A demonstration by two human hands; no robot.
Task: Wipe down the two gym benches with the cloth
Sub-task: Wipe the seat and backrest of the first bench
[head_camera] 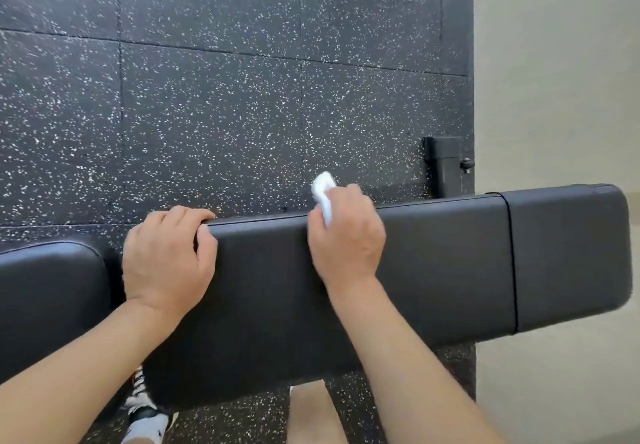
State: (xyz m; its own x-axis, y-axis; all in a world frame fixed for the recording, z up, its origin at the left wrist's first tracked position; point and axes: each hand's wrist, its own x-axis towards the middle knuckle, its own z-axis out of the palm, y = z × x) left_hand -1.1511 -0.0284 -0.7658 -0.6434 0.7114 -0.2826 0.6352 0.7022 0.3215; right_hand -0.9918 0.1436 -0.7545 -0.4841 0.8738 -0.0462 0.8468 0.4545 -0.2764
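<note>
black rubber flooring [214, 104] flecked with white filled most of the view, laid in large square tiles, and it ended at a pale smooth floor [554, 80] along the right side. across the lower half ran a black padded bench [433, 263], its long pad split by a thin seam near the right end, and a separate seat pad [48, 301] sat just beside the long pad's left end with a narrow gap between them. a black metal frame post [445, 166] with a small knob stood beyond the bench's far edge, to the right of the right hand's fingers.

the left hand [166, 256] rested on the left end of the long pad, its fingers curled over the far edge and its thumb lying on the top surface, so it gripped the pad. the right hand [346, 235] lay near the middle of the pad at the far edge, fingers clenched round a small white cloth [323, 194]. part of the cloth stuck out above the knuckles past the bench's far edge, and the rest was hidden inside the fingers. the two hands were apart, with bare pad between them.

below the bench's near edge a black and white shoe [143, 416] stood on the rubber flooring under the left forearm, and a bare leg [310, 416] showed beside it.
</note>
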